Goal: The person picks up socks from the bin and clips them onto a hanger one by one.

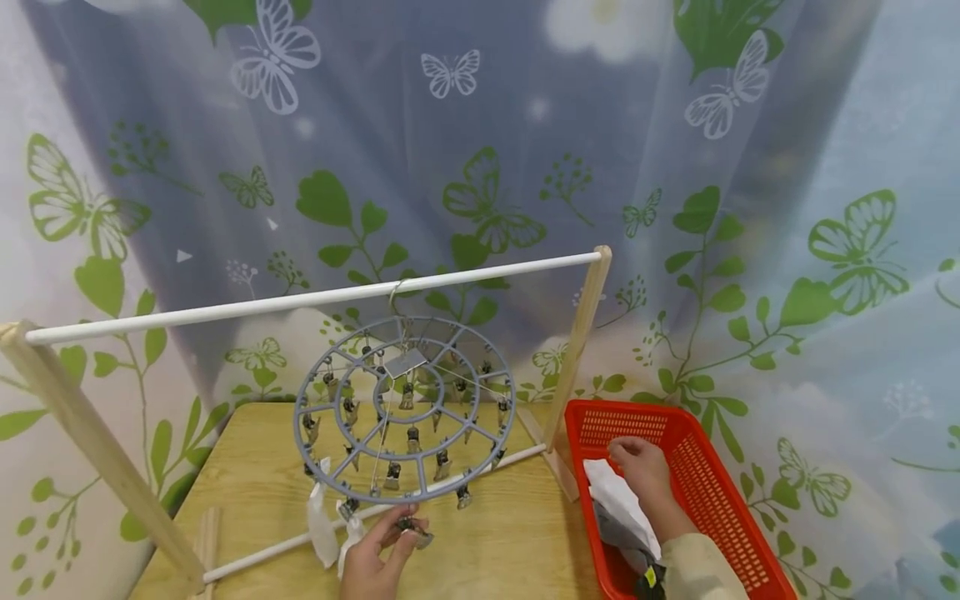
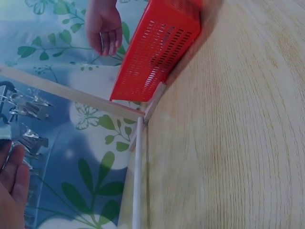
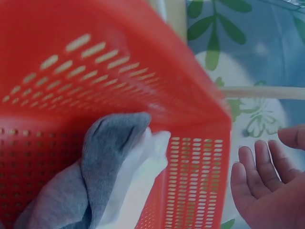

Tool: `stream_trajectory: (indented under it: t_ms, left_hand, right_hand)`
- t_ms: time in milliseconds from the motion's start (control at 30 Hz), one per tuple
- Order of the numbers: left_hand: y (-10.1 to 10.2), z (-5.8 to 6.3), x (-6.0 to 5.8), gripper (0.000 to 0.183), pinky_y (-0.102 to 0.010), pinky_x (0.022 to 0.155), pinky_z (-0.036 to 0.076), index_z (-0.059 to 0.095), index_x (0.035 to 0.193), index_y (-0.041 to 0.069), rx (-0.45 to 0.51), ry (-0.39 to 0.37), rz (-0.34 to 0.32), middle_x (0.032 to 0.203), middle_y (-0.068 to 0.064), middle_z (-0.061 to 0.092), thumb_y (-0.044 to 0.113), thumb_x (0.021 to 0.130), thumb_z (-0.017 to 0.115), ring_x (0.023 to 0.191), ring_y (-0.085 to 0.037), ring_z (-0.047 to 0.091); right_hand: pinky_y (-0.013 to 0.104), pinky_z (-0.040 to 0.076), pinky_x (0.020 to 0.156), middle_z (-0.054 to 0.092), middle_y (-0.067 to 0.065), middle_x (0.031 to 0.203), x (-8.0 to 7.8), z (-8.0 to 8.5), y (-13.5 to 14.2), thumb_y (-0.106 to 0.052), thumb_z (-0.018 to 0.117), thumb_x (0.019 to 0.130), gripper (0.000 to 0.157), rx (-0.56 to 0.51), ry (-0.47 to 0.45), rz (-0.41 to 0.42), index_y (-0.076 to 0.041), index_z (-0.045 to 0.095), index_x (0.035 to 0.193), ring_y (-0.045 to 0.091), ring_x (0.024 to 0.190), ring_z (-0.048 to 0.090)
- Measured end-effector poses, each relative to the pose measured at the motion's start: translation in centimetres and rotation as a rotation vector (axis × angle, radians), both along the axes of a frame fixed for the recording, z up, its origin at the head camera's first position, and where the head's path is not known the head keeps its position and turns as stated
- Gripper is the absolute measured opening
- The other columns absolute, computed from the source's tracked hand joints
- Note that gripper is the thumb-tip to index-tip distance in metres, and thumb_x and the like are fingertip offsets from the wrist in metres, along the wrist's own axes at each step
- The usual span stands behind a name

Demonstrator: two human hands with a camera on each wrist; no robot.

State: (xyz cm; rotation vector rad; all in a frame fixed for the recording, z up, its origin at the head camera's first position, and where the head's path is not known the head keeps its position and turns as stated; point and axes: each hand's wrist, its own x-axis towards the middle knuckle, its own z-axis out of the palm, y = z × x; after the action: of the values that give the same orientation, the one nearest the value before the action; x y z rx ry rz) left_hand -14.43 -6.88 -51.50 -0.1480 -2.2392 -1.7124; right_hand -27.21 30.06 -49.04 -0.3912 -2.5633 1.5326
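Observation:
A round grey clip hanger (image 1: 405, 408) with several metal clips hangs by its hook from a white rod. At its near edge my left hand (image 1: 378, 558) pinches a metal clip (image 1: 415, 532) between thumb and fingers. White socks (image 1: 322, 525) hang from clips just left of that hand. Over the red basket (image 1: 678, 417) is my right hand (image 1: 645, 475), its fingers loosely bent and nothing in them. Beneath it lie a white sock (image 1: 618, 500) and a grey sock (image 3: 107, 157). The right wrist view shows the hand's fingers spread beside the basket's rim.
The white rod (image 1: 315, 297) rests on wooden posts, with a lower white bar (image 1: 262, 557) close to the wooden table (image 1: 495, 550). The basket stands right of the right post (image 1: 581, 350). A dark item with a yellow tag (image 1: 651, 577) lies in the basket. A butterfly-print curtain (image 1: 495, 108) hangs behind.

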Motion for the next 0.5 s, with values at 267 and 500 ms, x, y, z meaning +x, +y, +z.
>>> stream_trajectory:
  t_ms: [267, 500]
  left_hand:
    - [0.2, -0.5, -0.2, 0.022, -0.016, 0.073, 0.054, 0.066, 0.113, -0.005, -0.04, 0.082, 0.053, 0.106, -0.017, 0.071, 0.005, 0.093, 0.065, 0.089, 0.0, 0.066]
    - [-0.2, 0.2, 0.1, 0.032, -0.022, 0.074, 0.056, 0.064, 0.119, -0.005, 0.047, -0.096, -0.051, 0.096, -0.013, 0.073, 0.018, 0.096, 0.062, 0.08, -0.005, 0.069]
  right_hand:
    - [0.029, 0.047, 0.06, 0.065, 0.011, 0.085, -1.1, -1.6, 0.2, -0.008, 0.066, 0.088, 0.013, 0.171, -0.087, 0.148, 0.004, 0.066, 0.092, 0.022, 0.076, 0.059]
    - [0.022, 0.042, 0.05, 0.058, 0.005, 0.07, -0.9, -2.3, -0.3, -0.003, 0.067, 0.079, 0.006, 0.223, -0.204, 0.297, 0.002, 0.065, 0.082, 0.014, 0.06, 0.05]
